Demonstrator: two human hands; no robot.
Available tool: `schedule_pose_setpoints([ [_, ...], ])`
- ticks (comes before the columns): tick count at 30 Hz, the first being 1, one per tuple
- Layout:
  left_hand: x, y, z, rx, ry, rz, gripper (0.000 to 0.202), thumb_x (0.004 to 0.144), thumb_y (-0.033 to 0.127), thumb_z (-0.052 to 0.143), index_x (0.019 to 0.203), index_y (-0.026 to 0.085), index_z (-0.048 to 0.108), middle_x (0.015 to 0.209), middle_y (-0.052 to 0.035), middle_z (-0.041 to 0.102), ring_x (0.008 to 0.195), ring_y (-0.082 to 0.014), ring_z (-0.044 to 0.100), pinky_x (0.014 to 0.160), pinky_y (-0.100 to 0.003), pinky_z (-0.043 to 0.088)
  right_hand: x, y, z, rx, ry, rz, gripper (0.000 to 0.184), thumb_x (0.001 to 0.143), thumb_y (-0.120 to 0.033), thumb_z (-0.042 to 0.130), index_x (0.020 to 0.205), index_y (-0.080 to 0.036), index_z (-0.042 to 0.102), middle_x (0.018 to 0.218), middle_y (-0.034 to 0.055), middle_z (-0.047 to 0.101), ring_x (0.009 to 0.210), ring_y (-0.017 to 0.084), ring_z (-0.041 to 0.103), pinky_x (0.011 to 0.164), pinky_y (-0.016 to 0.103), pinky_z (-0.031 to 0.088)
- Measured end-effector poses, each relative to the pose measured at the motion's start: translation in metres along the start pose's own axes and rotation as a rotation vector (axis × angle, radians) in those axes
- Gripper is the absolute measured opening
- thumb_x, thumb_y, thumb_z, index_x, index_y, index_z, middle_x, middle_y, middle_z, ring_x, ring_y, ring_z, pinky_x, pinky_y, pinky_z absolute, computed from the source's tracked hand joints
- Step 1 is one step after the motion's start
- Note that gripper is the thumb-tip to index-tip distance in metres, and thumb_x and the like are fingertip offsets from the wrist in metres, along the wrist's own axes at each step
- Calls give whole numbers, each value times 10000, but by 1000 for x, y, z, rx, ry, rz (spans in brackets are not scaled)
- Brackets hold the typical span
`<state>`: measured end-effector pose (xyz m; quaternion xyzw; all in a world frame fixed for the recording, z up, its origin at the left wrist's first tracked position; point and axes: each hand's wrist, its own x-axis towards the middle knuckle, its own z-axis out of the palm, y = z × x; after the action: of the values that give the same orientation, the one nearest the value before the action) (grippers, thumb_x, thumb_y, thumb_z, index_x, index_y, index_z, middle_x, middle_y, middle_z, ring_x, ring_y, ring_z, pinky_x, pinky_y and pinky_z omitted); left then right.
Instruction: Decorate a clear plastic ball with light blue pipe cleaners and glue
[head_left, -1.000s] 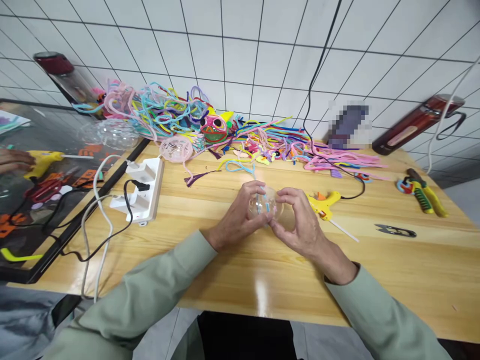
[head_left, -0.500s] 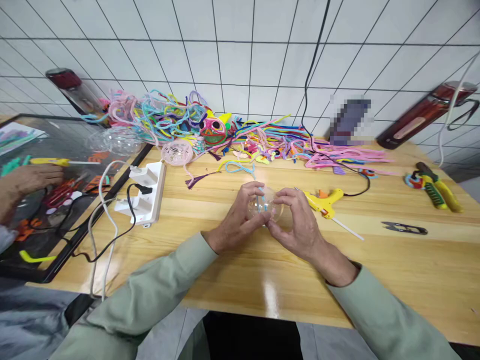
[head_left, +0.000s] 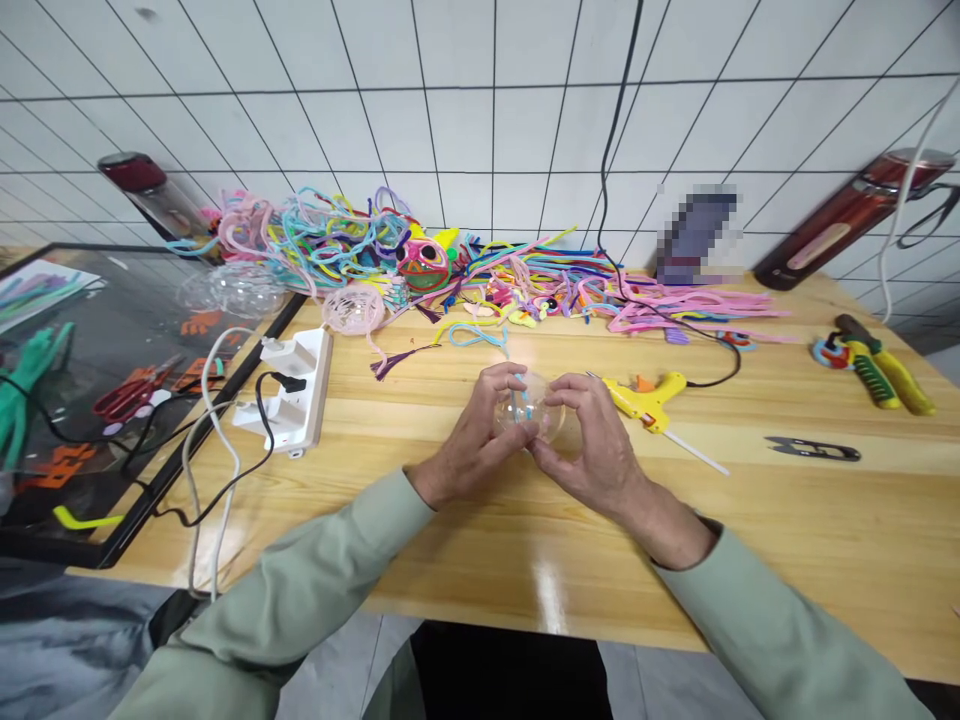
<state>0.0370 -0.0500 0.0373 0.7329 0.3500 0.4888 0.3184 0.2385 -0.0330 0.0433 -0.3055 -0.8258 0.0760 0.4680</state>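
Observation:
Between my hands is a clear plastic ball (head_left: 551,408) with a light blue strip showing on or through it. My left hand (head_left: 487,425) grips its left side, thumb along the near edge. On the right side, my right hand (head_left: 596,440) pinches it with curled fingers and thumb. Just beyond the ball lies a loop of light blue pipe cleaner (head_left: 480,338). A yellow hot glue gun (head_left: 651,400) with a white glue stick rests right of my right hand.
Colourful pipe cleaners (head_left: 322,240) pile along the wall, with a pink openwork ball (head_left: 354,308) in front. A white power strip (head_left: 298,400) with cords stands left. Thread snips (head_left: 814,449), pliers (head_left: 881,365) and a dark red flask (head_left: 840,225) are right. Scissors (head_left: 135,390) lie on the dark mat.
The other person's hand and the yellow glue gun at the far left have gone out of view. My hands keep nearly the same hold on the ball; the view has shifted slightly.

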Motion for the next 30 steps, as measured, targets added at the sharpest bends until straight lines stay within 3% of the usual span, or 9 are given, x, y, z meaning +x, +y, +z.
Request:
schedule_pose_setpoints([
  [15,0,0,1,-19,11,-84,474,1007,401,696,1408,255,491,1539,-151,483,1531,-306,428,1293,-540,357,0,2,-2,-11,-6,-3,415,878,-210,716,1242,-254,521,1199,133,619,1130,327,631,927,538,565],
  [30,1,3,4,-324,75,-362,449,931,386,763,1337,308,588,1545,-79,501,1572,-304,397,1254,-477,419,0,-2,-1,-28,17,19,428,871,-237,748,1244,-247,539,1179,123,640,1106,314,636,931,507,570],
])
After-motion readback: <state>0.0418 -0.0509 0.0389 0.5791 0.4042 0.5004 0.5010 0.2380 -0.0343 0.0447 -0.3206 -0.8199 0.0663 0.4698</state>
